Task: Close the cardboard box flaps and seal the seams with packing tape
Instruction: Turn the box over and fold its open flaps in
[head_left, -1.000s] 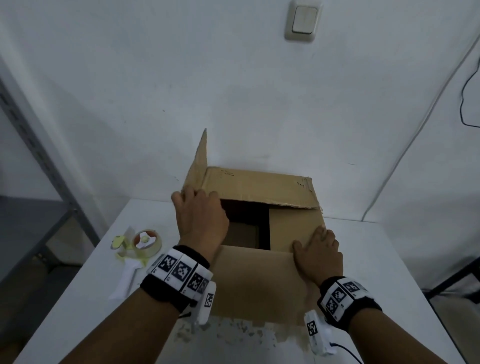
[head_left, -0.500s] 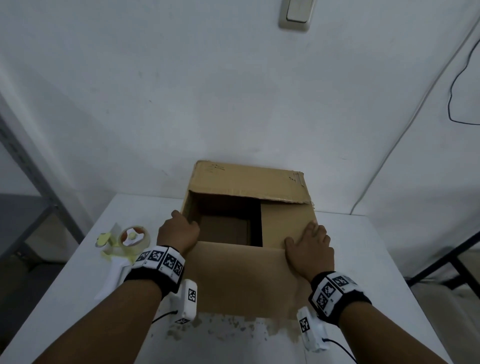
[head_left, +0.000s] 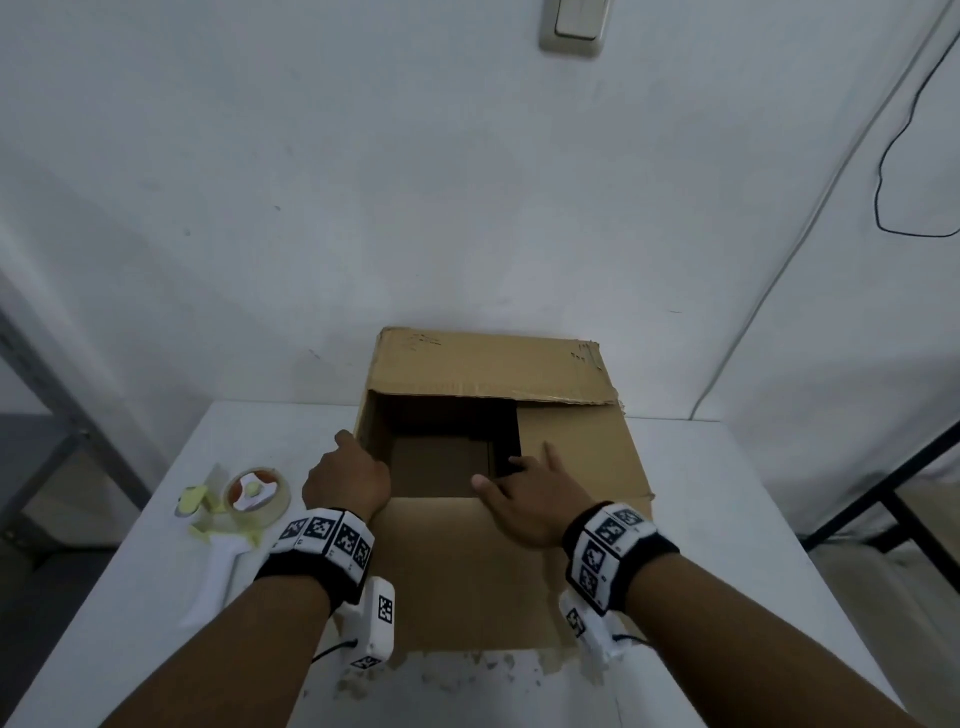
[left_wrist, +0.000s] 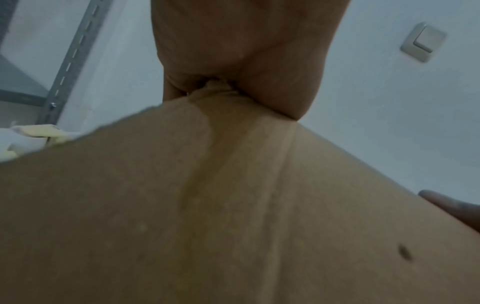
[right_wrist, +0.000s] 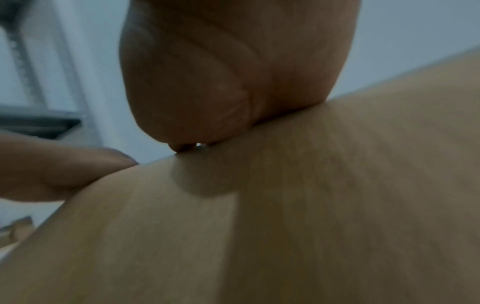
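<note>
Cardboard box (head_left: 582, 467) sits at frame centre on the white bench (head_left: 727, 519), top partly open. Near flap (head_left: 467, 561) folded down. Left hand (head_left: 347, 478) at the box's left rim, fingers curled over the edge; what they clamp cannot be told. Right hand (head_left: 524, 499) lies flat on the near flap, fingers spread. Tape dispenser (head_left: 244, 509) rests lower left, apart from the box.

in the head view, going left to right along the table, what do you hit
tape dispenser → left hand at the box's left edge → open gap of the cardboard box → right hand on the near flap → folded right flap
</note>
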